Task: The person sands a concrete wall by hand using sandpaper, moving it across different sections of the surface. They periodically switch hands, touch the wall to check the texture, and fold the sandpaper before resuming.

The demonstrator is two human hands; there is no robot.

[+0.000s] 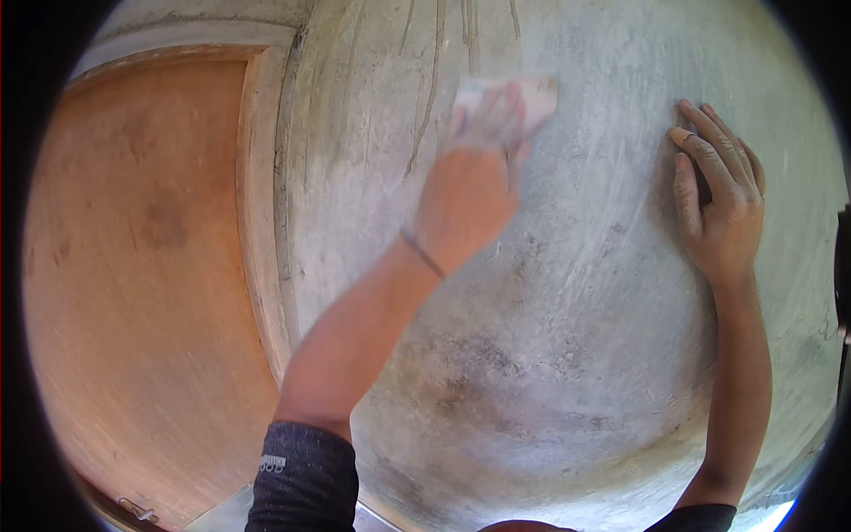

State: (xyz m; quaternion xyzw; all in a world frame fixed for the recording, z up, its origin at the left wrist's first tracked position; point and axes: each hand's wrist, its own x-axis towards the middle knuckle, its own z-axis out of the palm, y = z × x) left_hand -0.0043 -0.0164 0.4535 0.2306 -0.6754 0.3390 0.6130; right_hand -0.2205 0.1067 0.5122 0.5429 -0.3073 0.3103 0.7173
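My left hand [479, 168] presses a pale, roughly rectangular sheet of sandpaper [542, 91] flat against the upper part of a grey wall [603, 266]. Motion smears its fingers, which lie over the sheet, and the sheet's gritty side is hidden against the wall. A thin dark band circles the left wrist. Farther right, my right hand [722, 195] rests on the wall with its fingers stretched and slightly bent, holding nothing. Pale dust coats the right fingers. Around both hands the wall shows whitish scuffs, and dark stains lie lower down.
At the left stands an orange-brown wooden door [151, 266] in a pale frame [257, 195], with a small metal latch [136, 508] near its bottom. Dark drip streaks [434, 80] run down the wall top. A dark object [843, 275] shows at the right edge.
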